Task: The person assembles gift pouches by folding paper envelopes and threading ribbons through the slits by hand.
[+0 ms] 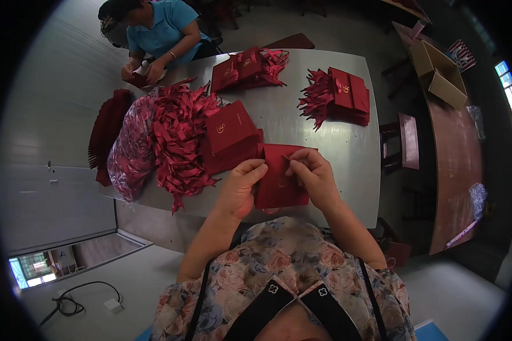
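Observation:
A red paper gift bag is held in front of me at the near edge of the metal table. My left hand grips its left side, thumb on top. Over its upper right part, the fingertips of my right hand are pinched together, seemingly on a thin strand or ribbon end too small to make out. Just left of the held bag lies a stack of red bags with gold print. Beside that stack spreads a heap of red ribbons.
A clear plastic bag of ribbons and folded red bags lie at the left. Ribboned bags and another group stand farther back. A co-worker handles a red piece at the far left. A cardboard box sits on a side table.

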Available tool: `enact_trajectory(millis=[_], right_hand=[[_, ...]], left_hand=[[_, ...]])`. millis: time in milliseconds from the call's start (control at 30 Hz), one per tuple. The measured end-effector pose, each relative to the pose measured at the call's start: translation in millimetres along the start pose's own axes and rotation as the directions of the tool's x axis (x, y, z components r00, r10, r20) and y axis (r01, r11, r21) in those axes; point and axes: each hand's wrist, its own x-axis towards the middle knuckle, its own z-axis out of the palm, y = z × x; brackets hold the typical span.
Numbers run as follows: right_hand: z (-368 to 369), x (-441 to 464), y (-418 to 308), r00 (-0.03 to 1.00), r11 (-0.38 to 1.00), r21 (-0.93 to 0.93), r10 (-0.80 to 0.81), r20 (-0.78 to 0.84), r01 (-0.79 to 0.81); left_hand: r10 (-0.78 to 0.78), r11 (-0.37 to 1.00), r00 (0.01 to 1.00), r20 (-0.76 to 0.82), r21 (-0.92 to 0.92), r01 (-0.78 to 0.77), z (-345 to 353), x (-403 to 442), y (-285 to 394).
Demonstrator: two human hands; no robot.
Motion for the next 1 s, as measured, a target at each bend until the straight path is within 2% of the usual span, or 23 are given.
enact_trajectory(millis=[167, 233, 300, 367, 433, 600, 833, 967, 1000], right_hand=[[2.0, 0.3, 2.5, 1.000, 1.000, 0.000, -0.006, -0.004, 0.006], [4.2, 1.6, 8.8, 0.999, 0.995, 0.088, -0.039, 0.009, 0.038], [4.3, 1.9, 9.9, 1.000, 0.996, 0.093, -0.019, 0.018, 0.017], [4.5, 2.0, 8.7, 1.000, 0.995, 0.096, 0.002, 0.028, -0.004], [4.9, 1.0, 5.6, 0.999, 0.999, -0.015, -0.042, 0.024, 0.043], [6.8, 4.5, 7.8, 0.999, 0.998, -0.048, -0.044, 0.021, 0.045], [8.3, 5.3, 11.3, 0.994, 0.995, -0.023, -0.096, 0.052, 0.097], [13.5, 3.2, 9.8, 0.994, 0.996, -0.057, -0.057, 0.097, 0.063], [14.9, 4.9, 12.0, 0.989, 0.986, -0.112, -0.115, 0.094, 0.125]], left_hand=[[0.031, 0.999, 0.999, 0.024, 0.028, -0.032, 0.9, 2.9, 0.2], [0.031, 0.999, 0.998, 0.050, 0.032, -0.033, -0.7, 3.9, 1.5], [-0.054, 0.998, 0.988, 0.143, -0.026, 0.059, -2.2, 4.8, 3.6], [-0.058, 0.998, 0.989, 0.133, -0.025, 0.062, -1.1, 4.2, 3.3], [-0.065, 0.997, 0.990, 0.123, -0.024, 0.068, -0.6, 3.7, 3.6], [-0.127, 0.982, 0.964, 0.233, -0.104, 0.155, -2.8, 4.2, 3.4], [-0.084, 0.990, 0.980, 0.179, -0.101, 0.104, 0.4, 5.7, 1.2], [-0.016, 1.000, 0.996, 0.088, -0.012, 0.017, -4.2, 9.5, -5.0], [0.007, 1.000, 0.998, 0.062, 0.021, -0.009, -4.8, 9.8, -5.7]])
